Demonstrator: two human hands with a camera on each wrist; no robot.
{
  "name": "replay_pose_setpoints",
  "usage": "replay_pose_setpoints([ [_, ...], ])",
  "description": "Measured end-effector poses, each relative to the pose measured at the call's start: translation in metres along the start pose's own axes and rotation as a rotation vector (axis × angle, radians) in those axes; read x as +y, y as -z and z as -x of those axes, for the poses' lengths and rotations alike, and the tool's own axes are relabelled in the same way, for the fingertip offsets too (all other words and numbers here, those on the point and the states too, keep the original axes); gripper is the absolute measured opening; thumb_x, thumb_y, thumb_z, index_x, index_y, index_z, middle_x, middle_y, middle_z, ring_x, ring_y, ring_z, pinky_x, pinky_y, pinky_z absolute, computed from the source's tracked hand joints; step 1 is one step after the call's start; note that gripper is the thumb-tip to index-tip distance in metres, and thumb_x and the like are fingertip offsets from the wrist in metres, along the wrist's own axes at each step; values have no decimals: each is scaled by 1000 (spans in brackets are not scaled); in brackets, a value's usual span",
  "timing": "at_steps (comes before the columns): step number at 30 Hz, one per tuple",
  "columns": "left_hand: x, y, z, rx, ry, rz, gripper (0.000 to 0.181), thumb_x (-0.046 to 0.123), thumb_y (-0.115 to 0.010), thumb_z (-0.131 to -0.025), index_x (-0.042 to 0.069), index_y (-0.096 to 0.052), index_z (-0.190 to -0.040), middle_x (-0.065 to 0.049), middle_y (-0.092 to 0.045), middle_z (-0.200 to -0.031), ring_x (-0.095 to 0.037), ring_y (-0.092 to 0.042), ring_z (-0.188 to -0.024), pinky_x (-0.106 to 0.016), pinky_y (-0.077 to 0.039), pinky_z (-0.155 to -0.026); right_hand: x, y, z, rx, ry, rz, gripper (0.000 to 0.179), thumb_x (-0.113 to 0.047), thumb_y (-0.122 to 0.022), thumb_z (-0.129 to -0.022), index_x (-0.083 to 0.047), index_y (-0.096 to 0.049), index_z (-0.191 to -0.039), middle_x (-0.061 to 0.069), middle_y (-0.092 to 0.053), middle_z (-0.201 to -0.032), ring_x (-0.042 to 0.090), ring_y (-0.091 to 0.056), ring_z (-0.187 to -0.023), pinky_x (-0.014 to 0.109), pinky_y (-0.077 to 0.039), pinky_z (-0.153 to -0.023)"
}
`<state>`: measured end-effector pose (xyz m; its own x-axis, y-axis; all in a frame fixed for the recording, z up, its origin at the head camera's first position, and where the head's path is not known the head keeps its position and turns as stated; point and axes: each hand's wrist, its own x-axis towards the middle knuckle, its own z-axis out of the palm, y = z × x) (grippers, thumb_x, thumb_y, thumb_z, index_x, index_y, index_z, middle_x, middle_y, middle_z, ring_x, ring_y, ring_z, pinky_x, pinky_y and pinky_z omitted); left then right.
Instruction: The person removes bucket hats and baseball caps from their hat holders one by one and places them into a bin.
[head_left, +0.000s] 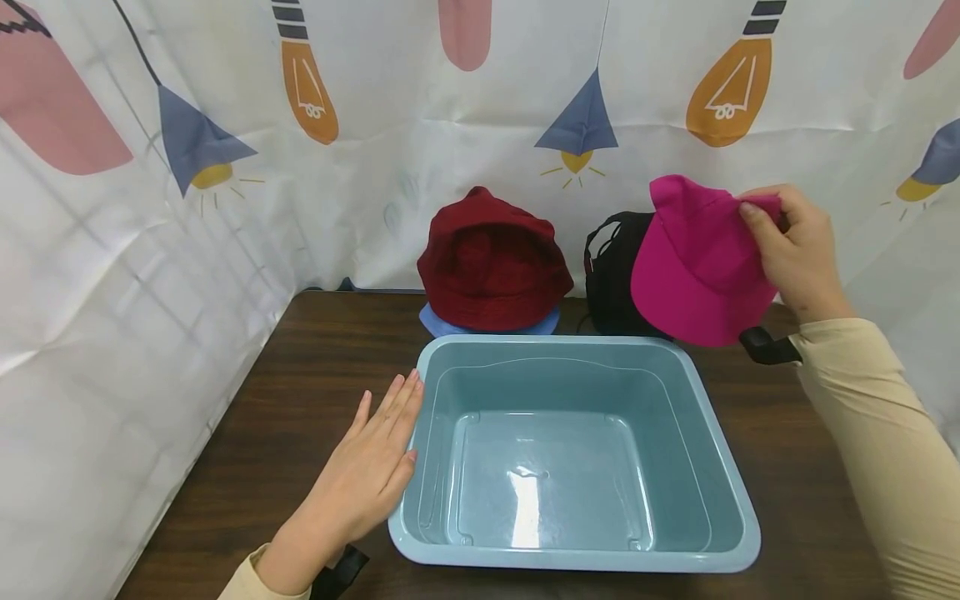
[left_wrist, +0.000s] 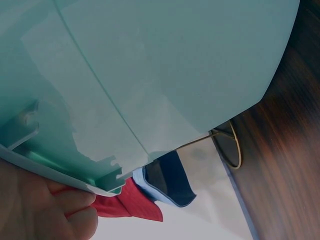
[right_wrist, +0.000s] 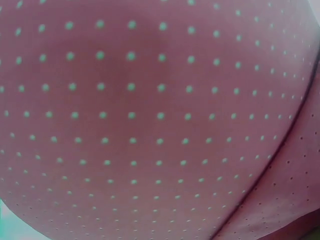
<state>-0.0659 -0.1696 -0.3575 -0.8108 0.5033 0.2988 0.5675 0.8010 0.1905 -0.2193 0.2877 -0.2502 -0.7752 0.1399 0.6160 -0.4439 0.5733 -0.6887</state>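
Note:
My right hand (head_left: pixel 802 246) pinches the edge of a bright pink cap (head_left: pixel 705 258) between thumb and fingers. The cap hangs upright behind the back right corner of a light blue plastic tub (head_left: pixel 592 560), brim downward. Its pink fabric (right_wrist: pixel 150 110), dotted with small holes, fills the right wrist view. Along the tub's left rim lies my left hand (head_left: pixel 367 462), fingers straight and thumb at the edge. In the left wrist view, the fingers of the left hand (left_wrist: pixel 45 210) are right at the rim, and the tub's outer wall (left_wrist: pixel 165 65) takes up most of the picture.
Behind the tub, a dark red bucket hat (head_left: pixel 491 258) sits on a blue hat (head_left: pixel 442 323). A black cap (head_left: pixel 622 275) stands partly hidden behind the pink one. All rest on a dark wooden table (head_left: pixel 255 433) backed by a patterned curtain (head_left: pixel 420 125).

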Motion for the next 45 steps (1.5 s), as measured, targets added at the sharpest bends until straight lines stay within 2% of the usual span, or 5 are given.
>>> replay_pose_setpoints([
  [6,0,0,0,7,-3,1,64,18,-47,-92,-3,-24,-149,-14,-22,-156,-30,-19,-143,-41,4,-115,-10,5,4,24,4,-49,15,-9,-59,-93,-10,-71,-101,-15,-62,-86,3,-53,-69,11,-43,-62],
  [13,1,0,0,5,3,-5,65,19,-48,-92,-2,-25,-149,-13,-22,-156,-29,-18,-143,-48,-3,-115,-17,10,4,24,12,-88,15,-7,-61,-91,-9,-72,-101,-12,-64,-86,3,-55,-68,10,-43,-60],
  [23,0,0,0,-6,9,-7,65,20,-48,-92,-2,-25,-149,-13,-22,-156,-29,-18,-143,-42,4,-115,-34,16,6,47,37,-100,16,-5,-60,-90,-2,-71,-102,-9,-64,-82,4,-57,-66,10,-46,-60],
  [32,0,0,0,-20,17,8,65,20,-48,-93,-2,-24,-149,-13,-21,-156,-29,-17,-143,-43,3,-115,-51,16,11,24,131,-167,15,0,-60,-89,3,-71,-100,-2,-65,-87,7,-58,-69,10,-46,-62],
  [45,-1,0,0,-24,20,6,65,21,-47,-93,-2,-24,-149,-13,-20,-156,-29,-17,-143,-44,2,-115,-79,11,21,9,260,-121,14,9,-58,-87,10,-68,-96,-2,-65,-86,8,-57,-66,13,-46,-60],
])
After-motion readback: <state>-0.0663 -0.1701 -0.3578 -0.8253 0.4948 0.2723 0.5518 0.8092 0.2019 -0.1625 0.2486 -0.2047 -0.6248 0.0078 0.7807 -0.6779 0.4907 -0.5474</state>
